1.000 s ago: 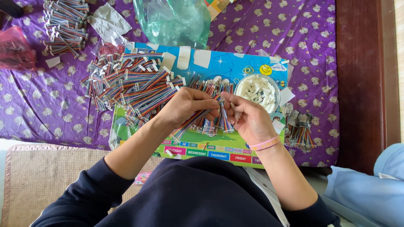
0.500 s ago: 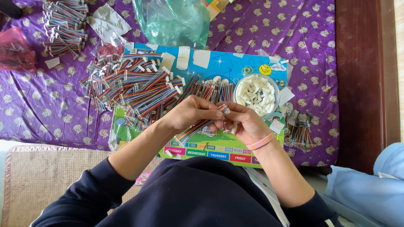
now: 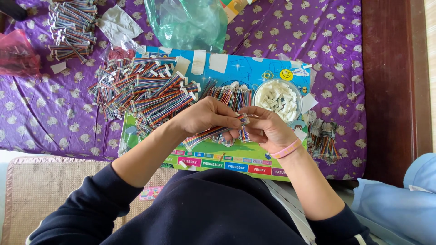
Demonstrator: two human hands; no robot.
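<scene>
My left hand (image 3: 206, 115) grips a flat multicoloured ribbon cable (image 3: 206, 135) that slants down to the left. My right hand (image 3: 265, 129), with a pink band at the wrist, pinches the cable's upper end at a small white connector (image 3: 245, 119). Both hands hover over a colourful printed board (image 3: 236, 156). Behind my fingers lies a loose row of ribbon cables (image 3: 231, 95). A round clear bowl of white connectors (image 3: 278, 97) stands just beyond my right hand.
A big heap of finished ribbon cables (image 3: 143, 88) covers the board's left part. Another bundle (image 3: 70, 27) lies far left on the purple patterned cloth (image 3: 336, 54). A green plastic bag (image 3: 188, 20), a red bag (image 3: 18, 52), a small cable pile (image 3: 324, 140) and a wooden edge (image 3: 390, 81) surround them.
My hands have drawn slightly nearer to me and lower on the board, and the cable now slants flatter. My right fingers have closed on its upper end.
</scene>
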